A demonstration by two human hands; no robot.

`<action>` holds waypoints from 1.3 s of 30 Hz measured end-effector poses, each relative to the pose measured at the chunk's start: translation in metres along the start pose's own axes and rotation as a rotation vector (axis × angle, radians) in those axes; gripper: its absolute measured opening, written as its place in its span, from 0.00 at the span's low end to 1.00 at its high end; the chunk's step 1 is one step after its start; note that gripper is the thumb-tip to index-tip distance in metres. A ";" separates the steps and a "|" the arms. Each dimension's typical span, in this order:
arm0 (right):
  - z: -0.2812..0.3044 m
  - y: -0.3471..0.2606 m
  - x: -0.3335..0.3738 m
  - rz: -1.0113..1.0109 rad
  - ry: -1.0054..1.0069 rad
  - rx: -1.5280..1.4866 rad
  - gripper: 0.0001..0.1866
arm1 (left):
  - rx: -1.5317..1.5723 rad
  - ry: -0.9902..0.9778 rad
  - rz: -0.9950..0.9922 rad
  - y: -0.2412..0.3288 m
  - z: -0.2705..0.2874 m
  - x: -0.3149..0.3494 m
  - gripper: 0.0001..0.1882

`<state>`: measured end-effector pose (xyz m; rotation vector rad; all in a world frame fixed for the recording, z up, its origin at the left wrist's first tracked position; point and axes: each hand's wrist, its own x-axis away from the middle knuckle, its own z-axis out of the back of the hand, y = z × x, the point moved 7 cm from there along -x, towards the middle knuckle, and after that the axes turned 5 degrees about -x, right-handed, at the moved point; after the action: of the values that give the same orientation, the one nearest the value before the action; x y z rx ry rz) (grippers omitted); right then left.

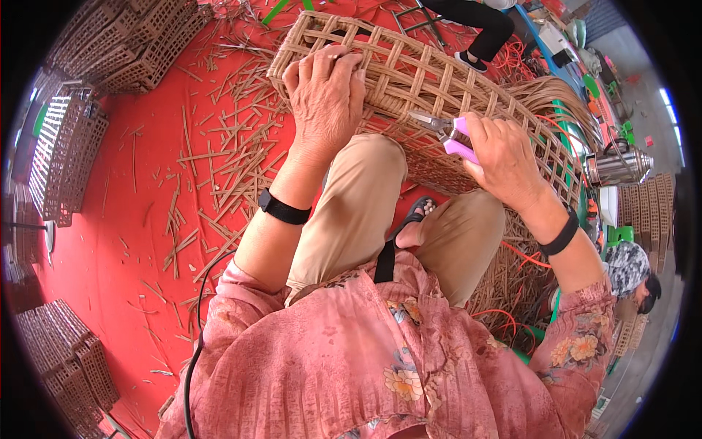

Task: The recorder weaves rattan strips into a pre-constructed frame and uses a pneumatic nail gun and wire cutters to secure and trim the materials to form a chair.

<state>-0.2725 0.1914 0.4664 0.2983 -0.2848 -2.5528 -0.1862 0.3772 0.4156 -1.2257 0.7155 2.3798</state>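
Observation:
A long openwork basket [413,66] woven of brown strands lies tilted across my knees, its lattice side facing up. At its left end my left hand [324,91] is closed over the edge, with the fingers curled onto the weave and the fingertips partly hidden. My right hand [506,157] is wrapped round a pair of small shears [459,139] with purple handles. The metal blades point left and lie close over the lattice near the basket's middle. Whether they touch a strand I cannot tell.
Cut strand pieces [230,164] litter the red floor covering [124,197]. Stacked baskets [131,44] stand at the upper left, with more baskets [69,358] lower left. Loose long strands [559,102] and a metal kettle [619,165] are at right. Another person's leg [486,33] shows at the top.

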 end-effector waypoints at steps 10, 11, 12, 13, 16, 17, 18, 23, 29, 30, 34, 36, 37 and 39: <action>0.017 0.066 0.169 -0.797 0.656 -0.480 0.45 | -0.020 -0.081 -0.112 0.020 -0.002 -0.014 0.14; 0.009 0.078 0.207 -0.882 0.746 -0.551 0.45 | 0.022 -0.126 -0.194 0.036 -0.003 -0.017 0.14; 0.004 0.085 0.243 -1.027 0.735 -0.484 0.45 | 0.125 -0.213 -0.232 0.049 -0.012 -0.017 0.15; 0.002 0.089 0.280 -1.173 0.722 -0.415 0.45 | 0.227 -0.302 -0.274 0.062 -0.019 -0.017 0.15; 0.003 0.093 0.392 -1.430 0.756 -0.197 0.44 | 0.227 -0.389 -0.423 0.098 -0.020 -0.017 0.21; -0.001 0.090 0.427 -1.494 0.774 -0.119 0.44 | 0.244 -0.410 -0.416 0.106 -0.022 -0.017 0.22; -0.007 0.094 0.461 -1.557 0.717 0.001 0.45 | 0.187 -0.449 -0.385 0.101 -0.026 -0.013 0.23; -0.010 0.101 0.581 -1.995 0.418 0.242 0.45 | 0.112 -0.485 -0.412 0.090 -0.022 -0.007 0.24; -0.070 0.134 0.702 -2.034 -0.032 0.433 0.23 | 0.101 -0.587 -0.282 0.093 -0.016 -0.009 0.24; -0.085 0.139 0.721 -1.786 -0.098 0.550 0.14 | 0.044 -0.584 -0.323 0.092 -0.021 -0.009 0.24; -0.066 0.115 0.816 -1.492 -0.048 0.384 0.13 | 0.034 -0.578 -0.358 0.100 -0.036 -0.010 0.24; -0.086 0.121 0.841 -2.320 -0.035 -0.229 0.35 | 0.042 -0.572 -0.331 0.097 -0.024 -0.015 0.21; -0.073 0.121 0.826 -2.406 -0.136 -0.008 0.52 | 0.119 -0.583 -0.288 0.095 -0.020 -0.017 0.19; -0.051 0.127 0.742 -2.356 -0.150 0.284 0.52 | 0.118 -0.538 -0.254 0.088 -0.017 -0.016 0.18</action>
<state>-0.8081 -0.3246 0.3380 0.9188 -0.4756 -4.8513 -0.2134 0.2951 0.4447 -0.5444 0.4813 2.2611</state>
